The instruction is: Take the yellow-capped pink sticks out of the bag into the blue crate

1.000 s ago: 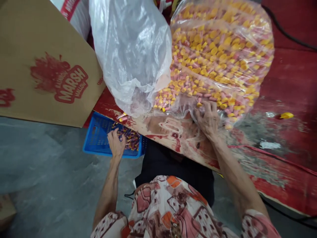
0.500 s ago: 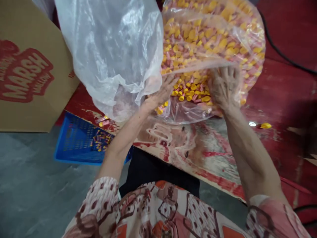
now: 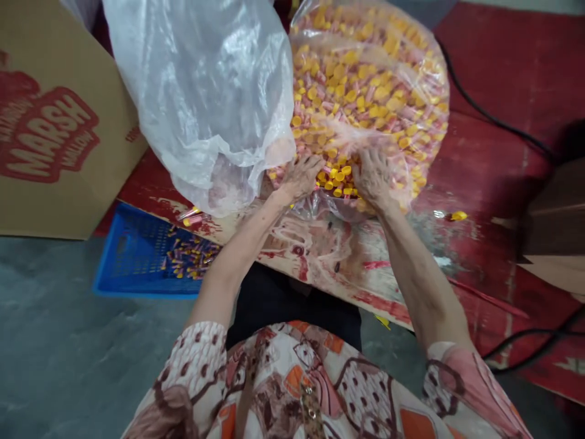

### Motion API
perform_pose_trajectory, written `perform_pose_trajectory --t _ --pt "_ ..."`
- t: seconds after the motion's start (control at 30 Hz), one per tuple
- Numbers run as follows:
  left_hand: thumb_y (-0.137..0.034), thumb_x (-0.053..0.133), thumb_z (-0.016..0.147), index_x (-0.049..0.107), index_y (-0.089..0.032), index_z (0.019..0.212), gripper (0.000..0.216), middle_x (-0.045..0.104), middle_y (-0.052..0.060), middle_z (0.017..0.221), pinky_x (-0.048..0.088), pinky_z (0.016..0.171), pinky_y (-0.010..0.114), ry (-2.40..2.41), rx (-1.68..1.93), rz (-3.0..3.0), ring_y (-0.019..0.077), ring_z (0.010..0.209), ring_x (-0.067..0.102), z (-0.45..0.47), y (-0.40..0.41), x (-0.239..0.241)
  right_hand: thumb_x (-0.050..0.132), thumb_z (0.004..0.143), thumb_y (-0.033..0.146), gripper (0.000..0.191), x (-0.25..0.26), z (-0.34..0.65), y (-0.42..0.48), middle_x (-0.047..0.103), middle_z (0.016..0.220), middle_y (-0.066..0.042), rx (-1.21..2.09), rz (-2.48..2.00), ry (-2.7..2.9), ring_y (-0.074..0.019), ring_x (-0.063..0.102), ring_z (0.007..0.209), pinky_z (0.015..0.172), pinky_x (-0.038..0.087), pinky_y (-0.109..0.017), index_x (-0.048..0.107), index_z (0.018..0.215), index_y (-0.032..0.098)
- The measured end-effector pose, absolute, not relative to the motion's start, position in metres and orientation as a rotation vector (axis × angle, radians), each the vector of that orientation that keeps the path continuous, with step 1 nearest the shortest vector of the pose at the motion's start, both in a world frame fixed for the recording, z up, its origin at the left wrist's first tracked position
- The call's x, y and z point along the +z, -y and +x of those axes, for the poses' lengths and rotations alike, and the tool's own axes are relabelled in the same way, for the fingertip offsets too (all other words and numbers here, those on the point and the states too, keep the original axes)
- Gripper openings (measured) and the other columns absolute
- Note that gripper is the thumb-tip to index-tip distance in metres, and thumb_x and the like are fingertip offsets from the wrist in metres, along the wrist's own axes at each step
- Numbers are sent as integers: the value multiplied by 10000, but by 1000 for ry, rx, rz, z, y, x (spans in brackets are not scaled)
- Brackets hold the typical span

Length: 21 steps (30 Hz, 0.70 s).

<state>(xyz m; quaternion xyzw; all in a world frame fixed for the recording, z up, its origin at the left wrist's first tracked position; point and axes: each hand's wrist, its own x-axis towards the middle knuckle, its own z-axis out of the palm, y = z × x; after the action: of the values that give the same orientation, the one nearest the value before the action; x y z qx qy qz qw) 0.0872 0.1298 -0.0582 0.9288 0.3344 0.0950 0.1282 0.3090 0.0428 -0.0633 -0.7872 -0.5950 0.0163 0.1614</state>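
A clear plastic bag (image 3: 388, 73) of yellow-and-pink pieces (image 3: 337, 177) lies far centre on a worn red tabletop (image 3: 493, 158), its mouth facing near. The left hand (image 3: 300, 177) and right hand (image 3: 375, 175) press in at either side of the mouth, fingers bent; whether they grip anything, I cannot tell. If the loose near lip sags, pieces could spill over the tabletop's near edge.

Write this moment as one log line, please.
left hand: at rounded clear plastic bag | right hand: same bag | between hands: small yellow-and-pink pieces
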Motion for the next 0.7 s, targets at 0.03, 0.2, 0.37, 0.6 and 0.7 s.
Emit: perform_pose_trajectory --t 0.03,0.2,0.37,0.6,0.7 --pt "-127 585 1044 624 -173 1701 660 639 203 1715 404 1350 601 -983 272 2705 387 1592 557 84 -124 -59 496 1134 230 422 -67 307 -36 685 1550 -204 36 -2229 1697 -349 573 1412 1210 431 -501 661 1520 198" --pt "-188 588 1117 616 -197 1726 610 646 183 1734 385 1397 595 -1018 253 2705 353 1629 574 59 -86 -54 486 1067 203 575 -81 291 -8 626 1663 -235 -74 -2139 1662 -376 583 1468 1234 456 -565 645 1620 200" --pt "-146 493 1175 731 -238 1522 431 668 118 1711 384 1407 504 -1181 610 2540 269 1629 571 3 -67 -55 477 1056 278 673 -88 291 15 493 1763 -287 -178 -2066 1426 -435 548 1542 1225 480 -656 550 1716 169" --pt "-176 537 1144 676 -138 1358 257 741 227 1464 516 1297 543 -1854 888 1793 335 1502 660 -49 -134 -68 440 1134 335 436 -86 250 54 746 1384 -208 -67 -2141 1621 -397 602 1257 1111 474 -558 758 1418 245" --pt "-160 640 1062 682 -158 1294 236 755 244 1433 529 1289 546 -1868 781 1777 377 1478 694 -49 -155 -70 491 1100 290 334 -80 240 49 758 1298 -197 -69 -2234 1644 -379 599 1204 1078 450 -530 789 1236 225"
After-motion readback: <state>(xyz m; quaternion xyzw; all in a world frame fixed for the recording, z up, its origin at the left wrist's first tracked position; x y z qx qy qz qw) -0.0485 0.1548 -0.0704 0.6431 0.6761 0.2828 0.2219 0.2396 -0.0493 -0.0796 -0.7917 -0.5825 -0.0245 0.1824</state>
